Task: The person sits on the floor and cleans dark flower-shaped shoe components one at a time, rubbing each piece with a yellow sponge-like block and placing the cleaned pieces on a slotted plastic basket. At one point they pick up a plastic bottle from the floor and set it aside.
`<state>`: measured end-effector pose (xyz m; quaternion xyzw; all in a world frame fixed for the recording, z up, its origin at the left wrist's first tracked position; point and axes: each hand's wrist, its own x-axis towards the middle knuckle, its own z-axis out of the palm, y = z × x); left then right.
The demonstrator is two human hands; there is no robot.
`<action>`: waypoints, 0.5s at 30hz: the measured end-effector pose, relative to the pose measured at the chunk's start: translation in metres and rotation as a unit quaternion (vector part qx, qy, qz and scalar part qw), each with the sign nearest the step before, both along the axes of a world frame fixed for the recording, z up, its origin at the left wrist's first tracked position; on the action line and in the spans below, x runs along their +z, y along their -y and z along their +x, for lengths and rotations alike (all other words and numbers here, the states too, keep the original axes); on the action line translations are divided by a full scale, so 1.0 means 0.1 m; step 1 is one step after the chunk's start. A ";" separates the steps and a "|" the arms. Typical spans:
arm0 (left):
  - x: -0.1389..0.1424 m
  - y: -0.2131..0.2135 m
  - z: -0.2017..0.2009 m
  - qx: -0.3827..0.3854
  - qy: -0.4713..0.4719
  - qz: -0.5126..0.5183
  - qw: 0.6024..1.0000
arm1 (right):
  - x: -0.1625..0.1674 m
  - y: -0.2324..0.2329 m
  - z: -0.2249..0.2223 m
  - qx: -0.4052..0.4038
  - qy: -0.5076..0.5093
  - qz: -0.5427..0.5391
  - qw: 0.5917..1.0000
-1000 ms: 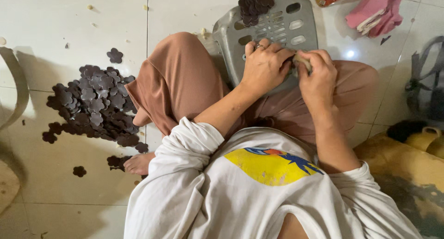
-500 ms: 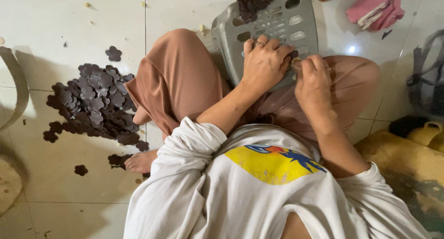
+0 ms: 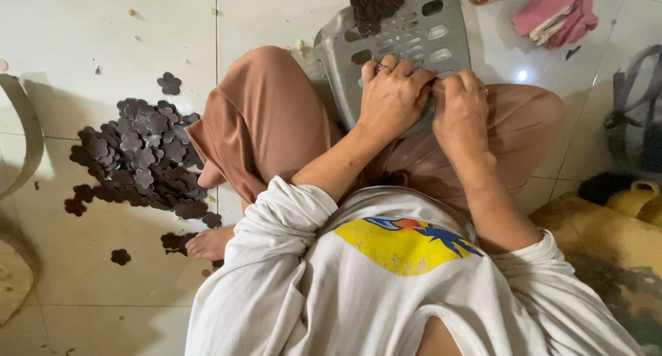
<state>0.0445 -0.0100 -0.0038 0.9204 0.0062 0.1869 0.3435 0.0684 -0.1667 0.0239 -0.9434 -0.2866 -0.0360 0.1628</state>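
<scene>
Pinching something hidden, left hand (image 3: 392,97), right hand (image 3: 460,111), touching grey basket (image 3: 448,25) edge

Bare tile left of raised knee (image 3: 265,115), flower cutout pile (image 3: 141,156) beyond, grey basket (image 3: 414,35) ahead

A white tiled floor (image 3: 103,39) is strewn with a heap of dark flower-shaped pieces (image 3: 141,156), and a grey basket (image 3: 407,39), a pink cloth (image 3: 558,11) and crumbs are also borne.

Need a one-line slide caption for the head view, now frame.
Seated person's left hand and right hand meet over a grey plastic basket, dark flower-shaped cutouts heaped on the tiled floor beside them.
</scene>
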 end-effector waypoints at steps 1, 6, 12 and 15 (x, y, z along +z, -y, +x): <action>0.00 0.00 0.01 -0.003 -0.004 -0.002 1.000 | -0.01 0.02 -0.04 0.002 -0.001 -0.010 1.000; 0.03 -0.01 0.00 0.005 0.008 -0.004 1.000 | 0.08 0.13 -0.11 0.021 -0.055 0.013 0.998; 0.02 -0.03 0.00 -0.002 0.021 -0.002 1.000 | 0.21 0.12 0.10 -0.043 -0.097 0.132 0.986; 0.00 -0.02 0.01 0.000 0.026 -0.005 1.000 | 0.10 -0.02 0.08 -0.027 -0.038 0.089 0.995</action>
